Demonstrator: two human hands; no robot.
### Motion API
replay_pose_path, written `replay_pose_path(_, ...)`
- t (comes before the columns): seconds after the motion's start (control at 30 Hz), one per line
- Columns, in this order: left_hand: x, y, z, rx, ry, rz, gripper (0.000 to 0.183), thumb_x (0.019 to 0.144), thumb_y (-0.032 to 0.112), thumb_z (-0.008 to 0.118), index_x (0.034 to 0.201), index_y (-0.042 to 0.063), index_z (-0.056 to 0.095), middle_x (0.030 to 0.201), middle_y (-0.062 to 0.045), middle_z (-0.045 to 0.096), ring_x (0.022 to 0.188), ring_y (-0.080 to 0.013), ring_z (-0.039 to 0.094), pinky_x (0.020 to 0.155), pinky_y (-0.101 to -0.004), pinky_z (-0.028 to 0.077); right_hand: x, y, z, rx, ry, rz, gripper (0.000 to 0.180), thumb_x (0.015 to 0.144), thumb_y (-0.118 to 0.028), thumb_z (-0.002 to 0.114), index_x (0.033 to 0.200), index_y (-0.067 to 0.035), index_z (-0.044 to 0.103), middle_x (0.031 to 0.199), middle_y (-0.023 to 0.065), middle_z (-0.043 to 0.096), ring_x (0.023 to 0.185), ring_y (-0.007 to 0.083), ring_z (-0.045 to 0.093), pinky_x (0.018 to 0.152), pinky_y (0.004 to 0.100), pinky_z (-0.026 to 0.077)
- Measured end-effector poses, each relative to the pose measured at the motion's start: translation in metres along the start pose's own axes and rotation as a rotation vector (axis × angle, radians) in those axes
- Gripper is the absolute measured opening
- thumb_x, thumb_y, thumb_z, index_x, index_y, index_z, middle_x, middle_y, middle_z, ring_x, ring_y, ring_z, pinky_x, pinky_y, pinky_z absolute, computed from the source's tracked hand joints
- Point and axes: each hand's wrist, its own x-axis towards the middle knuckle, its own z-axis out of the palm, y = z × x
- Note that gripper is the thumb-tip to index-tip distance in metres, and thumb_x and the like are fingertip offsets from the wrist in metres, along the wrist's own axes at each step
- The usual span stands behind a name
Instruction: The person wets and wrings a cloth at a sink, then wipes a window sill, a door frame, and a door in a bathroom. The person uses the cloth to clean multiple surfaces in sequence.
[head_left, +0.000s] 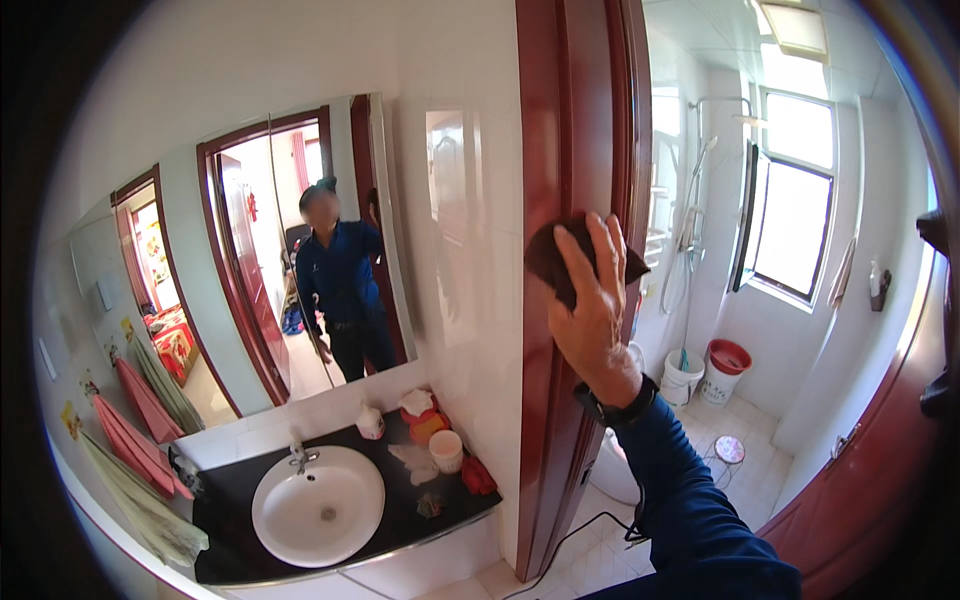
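My right hand (592, 307) presses a dark brown cloth (551, 259) flat against the red-brown wooden door frame (551, 420). Its fingers are spread over the cloth and point upward. A dark band circles the wrist below a blue sleeve. My left hand is out of direct view; the wall mirror (330, 247) reflects a person in blue with one arm hanging down. To the left of the frame, a white washbasin (319, 506) with a chrome tap (303, 456) is set in a black countertop (405, 517).
On the countertop are a pump bottle (370, 421), a white tub (447, 451) and a red cloth (477, 476). Towels (135, 450) hang at left. Beyond the frame are buckets (682, 379), a small stool (729, 450), a black cable (562, 541) and a red-brown door (847, 487).
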Motion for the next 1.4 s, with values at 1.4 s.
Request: replay_pose_path(1.4, 0.136, 0.054, -0.076, 0.005, -0.111, 0.006, 0.019, 0.089, 0.027, 0.068, 0.088, 0.008, 0.071, 0.091, -0.016, 0.070, 0.088, -0.0344, 0.068, 0.076, -0.0454, 0.056, 0.253, 0.055, 0.029, -0.138, 0.387, -0.330, 0.050, 0.091, -0.023, 0.069, 0.135, -0.001, 0.058, 0.133, 0.0240, 0.059, 0.129, 0.0404, 0.051, 0.112, 0.0499, 0.039)
